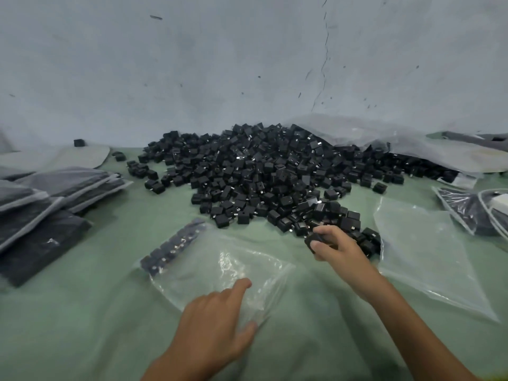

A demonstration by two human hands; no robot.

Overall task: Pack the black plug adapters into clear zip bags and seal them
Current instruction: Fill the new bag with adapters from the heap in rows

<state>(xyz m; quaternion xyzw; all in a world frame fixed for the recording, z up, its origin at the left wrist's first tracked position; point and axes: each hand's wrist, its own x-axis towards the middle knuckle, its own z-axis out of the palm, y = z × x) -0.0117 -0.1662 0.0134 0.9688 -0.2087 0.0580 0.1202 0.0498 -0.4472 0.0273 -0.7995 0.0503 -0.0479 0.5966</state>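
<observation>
A large heap of black plug adapters [264,171] covers the middle of the green surface. In front of it lies a clear zip bag [220,268] with a row of adapters [171,247] packed along its far left edge. My left hand [217,323] rests on the bag's near end, fingers spread and fairly straight. My right hand [334,247] is at the heap's near edge and grips a black adapter [313,239] between thumb and fingers.
Filled, flat bags of adapters [49,204] are stacked at the left. An empty clear bag [423,254] lies at the right, more packed bags [472,210] beyond it. A big plastic sheet [384,141] drapes the heap's far right, against a grey wall.
</observation>
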